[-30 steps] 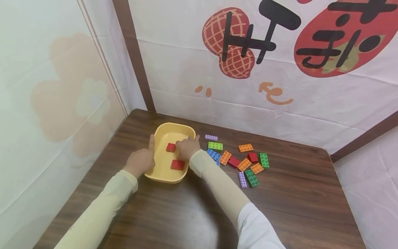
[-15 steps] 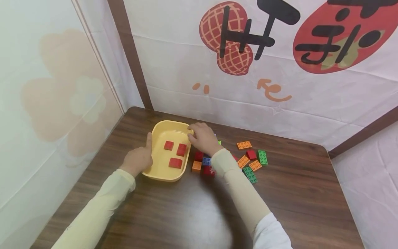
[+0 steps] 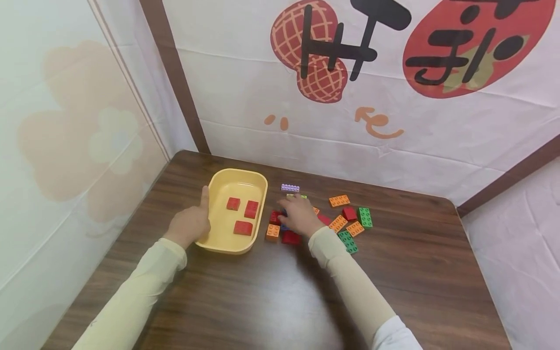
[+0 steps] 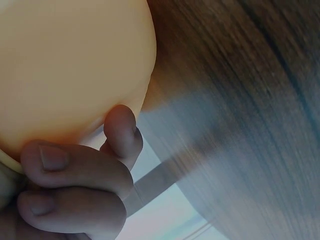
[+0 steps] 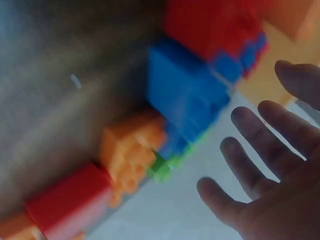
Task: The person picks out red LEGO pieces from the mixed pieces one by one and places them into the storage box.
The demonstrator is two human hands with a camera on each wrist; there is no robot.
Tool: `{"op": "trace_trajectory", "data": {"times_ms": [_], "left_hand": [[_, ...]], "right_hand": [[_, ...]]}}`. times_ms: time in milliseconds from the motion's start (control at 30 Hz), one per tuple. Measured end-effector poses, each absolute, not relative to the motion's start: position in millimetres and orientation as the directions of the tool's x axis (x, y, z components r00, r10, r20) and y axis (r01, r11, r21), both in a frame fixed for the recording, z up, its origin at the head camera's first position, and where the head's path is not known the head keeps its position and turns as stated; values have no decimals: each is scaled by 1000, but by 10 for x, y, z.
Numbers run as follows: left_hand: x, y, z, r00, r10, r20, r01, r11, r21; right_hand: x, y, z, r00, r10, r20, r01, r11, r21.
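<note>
A yellow plastic tub [image 3: 229, 251] stands on the table's left side with three red toy bricks [image 3: 242, 228] lying in it. My left hand [image 3: 190, 224] grips the tub's left wall; in the left wrist view its fingers [image 4: 75, 167] curl against the outside of the tub [image 4: 70, 60]. To the right of the tub, my right hand [image 3: 299, 214] hovers over the brick pile. Its fingers spread loosely with nothing between them, beside a blue brick [image 5: 185, 90] and a red brick [image 5: 210, 30]. Several bricks are partly hidden beneath this hand.
Around the right hand lie loose bricks: an orange one [image 3: 272, 232], a red one [image 3: 290, 237], a purple one [image 3: 290, 187] and dark green ones [image 3: 347, 241]. A printed cloth wall [image 3: 236, 131] rises behind the wooden table [image 3: 262, 296].
My right hand has released a red brick in the tub, lifted out over the rim and moved right to the pile. The left hand stays at the tub's wall.
</note>
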State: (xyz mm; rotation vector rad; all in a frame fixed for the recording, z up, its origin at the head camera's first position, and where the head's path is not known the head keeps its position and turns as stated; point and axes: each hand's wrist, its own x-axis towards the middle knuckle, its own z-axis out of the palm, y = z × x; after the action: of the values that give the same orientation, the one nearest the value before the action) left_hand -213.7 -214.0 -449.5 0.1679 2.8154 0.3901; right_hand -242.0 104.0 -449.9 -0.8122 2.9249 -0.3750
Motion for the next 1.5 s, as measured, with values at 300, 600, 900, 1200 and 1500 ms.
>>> {"op": "trace_trajectory", "data": {"times_ms": [300,600,900,1200,1500], "left_hand": [[-2126,-2153,-4498,-952,155,-264,75,954,289],[-2138,-2160,-4523,-953,169,-251,94,954,285],[-2129,-2155,-4500,-953,177,-245,103,952,289],[-2133,-2149,-4479,-952,171,-255,96,954,284],[-2131,-2151,-4467,-951,175,-256,98,953,288]], "right_hand": [[-2395,987,-4642,-856,-517,-14,-506,843,-181],[-2413,942,-4720,-866,-494,-80,-475,861,-179],[-2433,987,-4744,-878,-479,7,-456,832,-316],[-2430,1021,-4683,-903,-428,36,-389,779,-493],[-2446,1031,-4583,-922,-388,16,-339,784,-521]]}}
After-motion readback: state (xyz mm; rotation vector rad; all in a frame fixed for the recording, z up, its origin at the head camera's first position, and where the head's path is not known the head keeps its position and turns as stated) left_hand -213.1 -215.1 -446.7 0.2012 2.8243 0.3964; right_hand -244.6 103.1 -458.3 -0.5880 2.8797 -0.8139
